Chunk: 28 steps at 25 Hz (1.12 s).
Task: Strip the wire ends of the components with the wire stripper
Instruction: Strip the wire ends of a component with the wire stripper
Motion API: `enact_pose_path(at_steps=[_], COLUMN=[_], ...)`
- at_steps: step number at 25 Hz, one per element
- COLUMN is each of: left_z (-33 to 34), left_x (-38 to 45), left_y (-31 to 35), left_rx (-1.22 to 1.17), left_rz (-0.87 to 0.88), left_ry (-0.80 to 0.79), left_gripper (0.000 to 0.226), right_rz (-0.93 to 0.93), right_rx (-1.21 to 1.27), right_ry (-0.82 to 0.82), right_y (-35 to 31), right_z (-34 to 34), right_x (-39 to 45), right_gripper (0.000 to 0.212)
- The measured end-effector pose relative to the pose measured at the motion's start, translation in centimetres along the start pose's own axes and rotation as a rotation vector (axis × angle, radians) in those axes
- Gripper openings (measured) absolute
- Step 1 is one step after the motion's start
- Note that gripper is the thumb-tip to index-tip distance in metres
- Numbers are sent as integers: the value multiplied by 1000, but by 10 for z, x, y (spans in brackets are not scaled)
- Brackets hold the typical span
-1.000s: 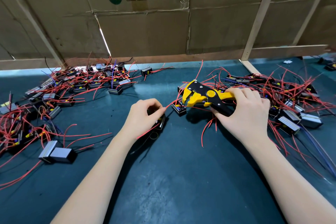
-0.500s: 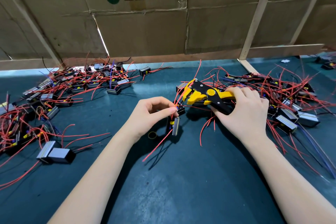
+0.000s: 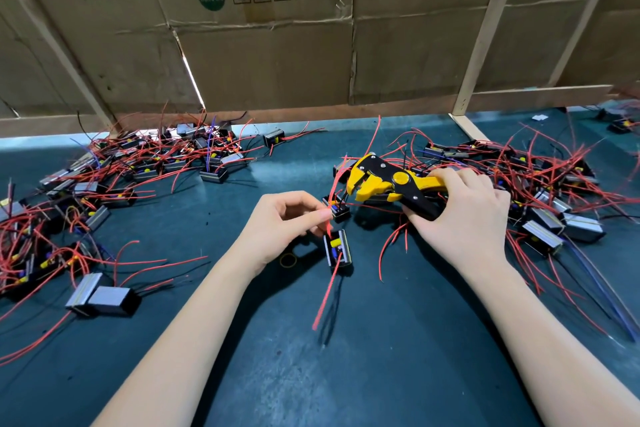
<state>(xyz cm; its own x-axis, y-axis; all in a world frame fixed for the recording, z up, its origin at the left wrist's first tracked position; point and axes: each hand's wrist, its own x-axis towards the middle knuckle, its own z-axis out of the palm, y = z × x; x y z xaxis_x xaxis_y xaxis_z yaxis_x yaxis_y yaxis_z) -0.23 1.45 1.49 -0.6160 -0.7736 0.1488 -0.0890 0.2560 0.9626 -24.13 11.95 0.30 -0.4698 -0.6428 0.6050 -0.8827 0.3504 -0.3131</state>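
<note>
Since a second ago the left hand [image 3: 287, 225] has lifted a component [image 3: 337, 248] mid-counter, its grip pinched on its red wire [image 3: 328, 218] toward the wire stripper [image 3: 388, 184] clasped in the right hand [image 3: 460, 215], so stripping seems imminent.

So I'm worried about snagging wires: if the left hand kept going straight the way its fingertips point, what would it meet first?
Probably the small black component just beyond the left hand, whose fingertips pinch a red wire. The wire stripper lies farther on and higher; depth is uncertain.
</note>
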Motion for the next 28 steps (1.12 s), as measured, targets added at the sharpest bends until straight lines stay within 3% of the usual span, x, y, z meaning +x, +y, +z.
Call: enact_pose_path(at_steps=[13,24,28], left_z=[3,10,8], left_x=[0,-3,-3], left_y=[-2,4,6], left_rx=[48,2,-19], left_rz=[-85,57,56], left_ry=[-23,-67,-52], left_gripper=[10,16,16], right_rz=[9,1,18], right_rx=[0,8,4], right_ry=[-23,27,70], right_y=[0,-3,-7], right_z=[1,2,4], right_x=[0,-2,-2], right_gripper=[55,53,64])
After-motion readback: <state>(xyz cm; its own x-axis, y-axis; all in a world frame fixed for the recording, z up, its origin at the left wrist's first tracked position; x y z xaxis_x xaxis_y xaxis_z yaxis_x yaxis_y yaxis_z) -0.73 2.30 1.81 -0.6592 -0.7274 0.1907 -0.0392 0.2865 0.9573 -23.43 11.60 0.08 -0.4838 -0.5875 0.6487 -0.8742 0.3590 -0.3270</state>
